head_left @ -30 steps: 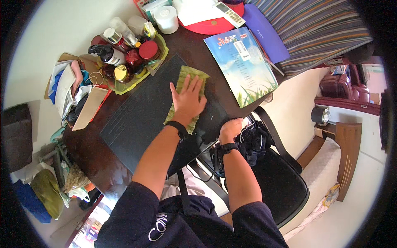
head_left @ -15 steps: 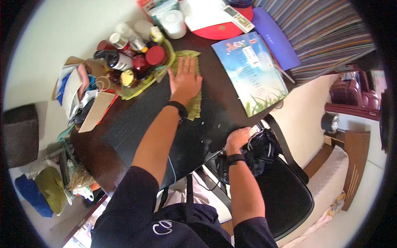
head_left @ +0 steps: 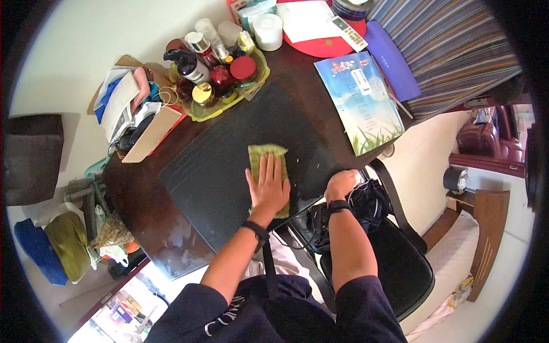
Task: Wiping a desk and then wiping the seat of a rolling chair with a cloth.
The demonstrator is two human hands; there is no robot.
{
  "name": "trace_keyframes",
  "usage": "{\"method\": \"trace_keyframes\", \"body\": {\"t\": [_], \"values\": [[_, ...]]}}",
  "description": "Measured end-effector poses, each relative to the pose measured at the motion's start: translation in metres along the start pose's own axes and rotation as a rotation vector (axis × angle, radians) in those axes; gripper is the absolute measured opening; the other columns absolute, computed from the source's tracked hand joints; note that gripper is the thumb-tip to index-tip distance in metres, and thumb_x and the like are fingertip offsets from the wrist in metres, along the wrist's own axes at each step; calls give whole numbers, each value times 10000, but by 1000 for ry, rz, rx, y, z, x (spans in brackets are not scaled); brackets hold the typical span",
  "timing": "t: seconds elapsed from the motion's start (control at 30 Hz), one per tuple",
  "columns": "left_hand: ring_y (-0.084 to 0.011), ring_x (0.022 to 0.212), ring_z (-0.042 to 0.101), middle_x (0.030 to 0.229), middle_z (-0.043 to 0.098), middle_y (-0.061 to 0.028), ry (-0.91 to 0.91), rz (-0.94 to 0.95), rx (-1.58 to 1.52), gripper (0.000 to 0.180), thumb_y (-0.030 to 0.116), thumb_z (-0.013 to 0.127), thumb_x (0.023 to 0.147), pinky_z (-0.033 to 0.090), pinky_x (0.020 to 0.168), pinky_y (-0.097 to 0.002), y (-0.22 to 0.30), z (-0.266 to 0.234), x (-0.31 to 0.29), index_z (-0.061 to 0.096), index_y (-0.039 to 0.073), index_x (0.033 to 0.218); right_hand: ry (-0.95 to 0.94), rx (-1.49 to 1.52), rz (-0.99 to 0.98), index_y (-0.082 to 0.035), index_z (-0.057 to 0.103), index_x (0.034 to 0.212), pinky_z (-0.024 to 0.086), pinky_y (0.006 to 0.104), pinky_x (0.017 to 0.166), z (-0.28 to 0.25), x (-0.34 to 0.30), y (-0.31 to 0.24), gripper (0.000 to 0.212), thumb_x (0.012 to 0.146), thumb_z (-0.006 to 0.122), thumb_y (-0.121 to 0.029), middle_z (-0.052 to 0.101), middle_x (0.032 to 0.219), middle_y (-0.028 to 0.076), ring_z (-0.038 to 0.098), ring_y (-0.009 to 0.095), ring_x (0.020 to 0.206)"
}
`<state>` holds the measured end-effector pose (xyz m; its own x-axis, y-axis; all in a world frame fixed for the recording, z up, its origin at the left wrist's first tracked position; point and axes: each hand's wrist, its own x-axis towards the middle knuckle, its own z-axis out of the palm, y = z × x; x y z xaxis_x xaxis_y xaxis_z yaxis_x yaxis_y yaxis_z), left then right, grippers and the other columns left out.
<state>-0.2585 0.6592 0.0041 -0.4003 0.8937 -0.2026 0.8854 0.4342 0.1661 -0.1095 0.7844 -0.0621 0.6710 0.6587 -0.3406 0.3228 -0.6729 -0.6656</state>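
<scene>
My left hand (head_left: 267, 186) lies flat, fingers spread, on a green cloth (head_left: 264, 159) pressed onto a black mat (head_left: 229, 166) that covers the dark wooden table (head_left: 134, 200). The cloth's far end sticks out past my fingertips. My right hand (head_left: 341, 184) is curled at the table's near right edge, beside a black bag (head_left: 372, 200) on a black chair (head_left: 400, 268). Whether its fingers grip the edge is hard to tell.
A green tray (head_left: 220, 108) of bottles and jars stands at the table's far side, with a paper roll (head_left: 267, 31) behind it. A blue booklet (head_left: 360, 103), a purple folder (head_left: 392, 60) and a red folder (head_left: 326, 43) lie to the right. Papers and cables are piled at the left.
My left hand has pulled the green cloth back toward me across the mat, after pushing it out toward the tray. The right hand stayed at the table edge.
</scene>
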Motion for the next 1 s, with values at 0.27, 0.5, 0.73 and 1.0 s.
{"method": "trace_keyframes", "body": {"t": [0.27, 0.5, 0.73, 1.0], "values": [[-257, 1440, 189, 1552, 216, -94, -16, 75, 20, 688, 377, 470, 885, 135, 1100, -632, -16, -12, 16, 279, 83, 1477, -6, -111, 41, 127, 597, 1065, 434, 480, 908, -4, 1, -4, 620, 1005, 242, -378, 608, 1105, 311, 570, 462, 1031], [-270, 1435, 204, 1544, 234, -121, 133, 142, 59, 687, 355, 466, 885, 148, 1139, -538, -26, -21, 120, 269, 63, 1474, 30, -63, 1, 117, 613, 1012, 438, 478, 854, -8, -17, -19, 590, 1000, 254, -351, 641, 1012, 297, 593, 461, 933], [-291, 1405, 268, 1551, 212, -139, 239, 101, 61, 706, 370, 471, 887, 309, 1082, -507, -27, -21, 224, 246, 50, 1475, 34, 28, 28, 144, 596, 998, 423, 478, 851, 0, -13, -8, 579, 1000, 260, -327, 621, 1042, 315, 572, 456, 955], [-305, 1422, 217, 1559, 168, -153, 122, 80, -82, 698, 377, 430, 923, 244, 1129, -475, -28, -25, 231, 202, 23, 1480, 13, -41, -24, 145, 584, 1026, 421, 476, 859, -5, -12, -12, 583, 1009, 244, -329, 613, 1066, 317, 566, 459, 975]]}}
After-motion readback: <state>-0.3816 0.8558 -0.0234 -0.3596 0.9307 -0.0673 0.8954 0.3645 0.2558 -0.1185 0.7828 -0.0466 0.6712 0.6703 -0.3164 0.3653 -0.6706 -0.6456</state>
